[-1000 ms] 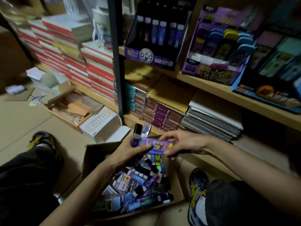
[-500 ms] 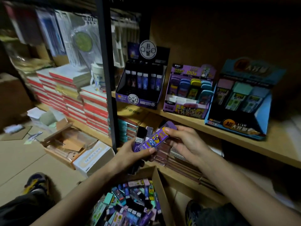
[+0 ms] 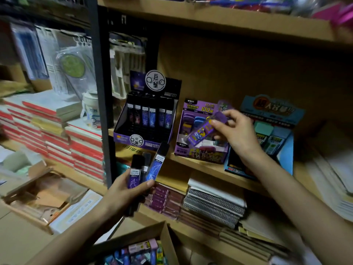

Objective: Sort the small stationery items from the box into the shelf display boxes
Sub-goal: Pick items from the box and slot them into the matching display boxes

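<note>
**Just in front of the purple display box, a case held at a slant**

A purple case (image 3: 205, 131) with yellow print and a cartoon figure hangs tilted, upper end to the right, in front of the open top of the purple display box (image 3: 200, 153) on the middle shelf. The right hand (image 3: 235, 131) pinches the case's upper end between thumb and curled fingertips. Whether its lower end touches the box cannot be told.

Lower and to the left, the left hand (image 3: 124, 190) grips three slim dark cases (image 3: 157, 161), fanned upward. The thumb lies across their fronts and the fingers wrap behind. They are held just below the black display box (image 3: 133, 139), whose slots carry a row of similar dark and blue cases standing upright. A third display, the blue display box (image 3: 286, 153), stands just beside the purple one on the right and holds pastel packs.

All three boxes sit on a wooden shelf (image 3: 210, 169). On the level beneath it lie spiral notebooks (image 3: 214, 205) and a pile of maroon packs (image 3: 166, 199). At the bottom edge an open cardboard box (image 3: 168, 243) holds a jumble of small coloured packets (image 3: 137, 251) (blurred, so their print cannot be read).

A dark metal upright (image 3: 99, 92) divides this bay from the next one on the left, where stacks of red-edged books (image 3: 82, 150) are piled. Near them, an open tray of cardboard scraps (image 3: 38, 197) sits on the floor.
</note>
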Available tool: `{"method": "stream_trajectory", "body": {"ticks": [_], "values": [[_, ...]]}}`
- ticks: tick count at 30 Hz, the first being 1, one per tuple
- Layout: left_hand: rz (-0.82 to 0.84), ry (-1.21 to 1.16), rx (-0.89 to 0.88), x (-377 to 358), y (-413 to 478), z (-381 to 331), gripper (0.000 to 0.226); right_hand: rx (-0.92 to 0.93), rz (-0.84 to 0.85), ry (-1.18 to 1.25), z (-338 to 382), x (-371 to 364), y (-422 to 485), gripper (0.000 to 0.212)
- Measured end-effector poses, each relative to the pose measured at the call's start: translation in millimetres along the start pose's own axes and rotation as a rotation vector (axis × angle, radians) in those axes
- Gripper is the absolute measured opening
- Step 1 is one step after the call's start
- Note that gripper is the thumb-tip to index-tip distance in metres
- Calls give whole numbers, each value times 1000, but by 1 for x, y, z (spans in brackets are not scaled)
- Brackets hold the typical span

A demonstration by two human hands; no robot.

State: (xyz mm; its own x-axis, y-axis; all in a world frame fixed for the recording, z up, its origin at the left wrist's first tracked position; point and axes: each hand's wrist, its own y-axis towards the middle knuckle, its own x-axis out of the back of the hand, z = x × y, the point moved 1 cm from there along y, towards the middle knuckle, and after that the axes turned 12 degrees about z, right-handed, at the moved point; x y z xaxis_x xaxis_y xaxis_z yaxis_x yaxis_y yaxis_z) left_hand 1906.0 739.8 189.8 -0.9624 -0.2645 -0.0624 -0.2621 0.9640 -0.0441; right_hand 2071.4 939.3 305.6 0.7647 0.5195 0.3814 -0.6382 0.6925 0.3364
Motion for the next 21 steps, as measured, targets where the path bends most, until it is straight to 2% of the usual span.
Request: {"method": "stream_trajectory", "body": {"ticks": [3,8,12,16,21], "values": [[-29,-15,-15,4,3,-1,41,119,-19,-290,12,2,32,12],[-63,-34,-28,10,2,-2,39,211,63,-579,11,-15,62,13],[-65,-31,-24,13,-2,-2,41,269,70,-738,-1,-24,72,20],[-79,-55,-19,16,-4,-5,39,207,38,-857,-18,-32,77,35],[-66,-45,-27,13,-8,-10,39,268,35,-1061,-32,-40,75,32]]}}
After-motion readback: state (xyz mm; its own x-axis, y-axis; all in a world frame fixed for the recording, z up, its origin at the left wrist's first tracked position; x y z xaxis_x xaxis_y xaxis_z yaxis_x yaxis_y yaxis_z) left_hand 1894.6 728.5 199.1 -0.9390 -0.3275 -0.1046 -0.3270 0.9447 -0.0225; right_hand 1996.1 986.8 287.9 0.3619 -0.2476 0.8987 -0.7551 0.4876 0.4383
